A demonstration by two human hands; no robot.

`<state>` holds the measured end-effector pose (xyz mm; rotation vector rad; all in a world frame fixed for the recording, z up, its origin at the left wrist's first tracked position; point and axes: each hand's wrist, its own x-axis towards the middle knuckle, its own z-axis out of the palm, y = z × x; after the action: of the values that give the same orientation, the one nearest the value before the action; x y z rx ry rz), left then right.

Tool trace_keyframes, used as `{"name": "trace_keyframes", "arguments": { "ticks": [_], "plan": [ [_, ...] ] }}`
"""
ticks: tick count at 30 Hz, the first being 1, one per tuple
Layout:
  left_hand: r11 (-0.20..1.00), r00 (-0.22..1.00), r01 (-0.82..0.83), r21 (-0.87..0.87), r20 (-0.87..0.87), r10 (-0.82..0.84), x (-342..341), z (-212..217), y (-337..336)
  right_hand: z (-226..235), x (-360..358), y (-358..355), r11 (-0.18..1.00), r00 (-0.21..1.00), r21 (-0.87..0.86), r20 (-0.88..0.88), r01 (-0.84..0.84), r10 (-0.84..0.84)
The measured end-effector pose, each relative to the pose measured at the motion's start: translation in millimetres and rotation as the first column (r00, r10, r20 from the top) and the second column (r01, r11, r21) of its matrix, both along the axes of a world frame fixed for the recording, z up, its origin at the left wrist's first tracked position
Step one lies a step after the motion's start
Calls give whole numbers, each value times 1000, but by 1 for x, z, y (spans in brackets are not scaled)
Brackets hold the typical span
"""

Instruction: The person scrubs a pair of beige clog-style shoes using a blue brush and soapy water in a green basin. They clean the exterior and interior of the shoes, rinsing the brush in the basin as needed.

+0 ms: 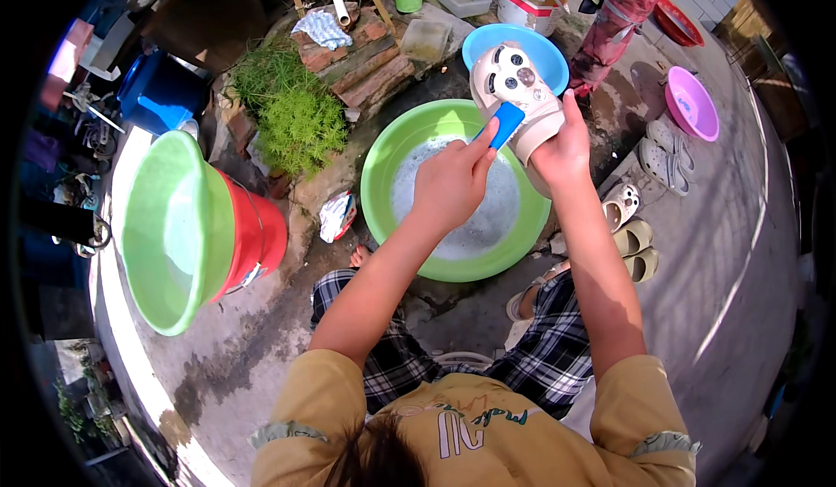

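My left hand [453, 182] is closed around a blue brush [509, 124], its bristles hidden, and holds it against the beige clog. The clog [533, 104] has dark eye-like and round charms on its toe and is tilted up above the basins. My right hand [564, 145] grips it at the heel end, with some fingers hidden inside or behind it. Below my hands stands a wide green basin [383, 199] of cloudy, sudsy water [466, 226]. Behind the clog is a blue basin [489, 37].
To the left, a green basin [144, 252] leans tilted beside a red bucket [257, 234]. A crumpled packet [336, 217] lies by my foot. Grey clogs [662, 166], a beige clog [620, 206] and olive shoes [642, 265] stand right, near a pink basin [692, 104]. Bricks [366, 64] and plants [300, 125] sit ahead.
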<state>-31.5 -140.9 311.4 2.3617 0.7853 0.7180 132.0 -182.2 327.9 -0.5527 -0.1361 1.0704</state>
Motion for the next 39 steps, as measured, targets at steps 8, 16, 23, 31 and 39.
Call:
{"name": "trace_keyframes", "arguments": {
  "ticks": [8,16,23,31,39],
  "plan": [
    [993,958,-116,39,267,101,16,-5,15,-14,-55,-1,980,967,-147,197,-131,159],
    [962,994,59,-268,109,-31,3,8,-1,24,-34,-3,983,981,8,75,-182,181],
    [987,987,-47,-155,147,70,5,5,11,-4,-41,5,969,950,-167,226,-181,216],
    [946,974,15,-324,218,59,8,7,0,8,-41,6,989,984,-85,121,-124,134],
    [964,972,123,-237,225,-69,8,-1,-18,9,-8,7,998,998,-24,-19,-63,62]
  ]
}}
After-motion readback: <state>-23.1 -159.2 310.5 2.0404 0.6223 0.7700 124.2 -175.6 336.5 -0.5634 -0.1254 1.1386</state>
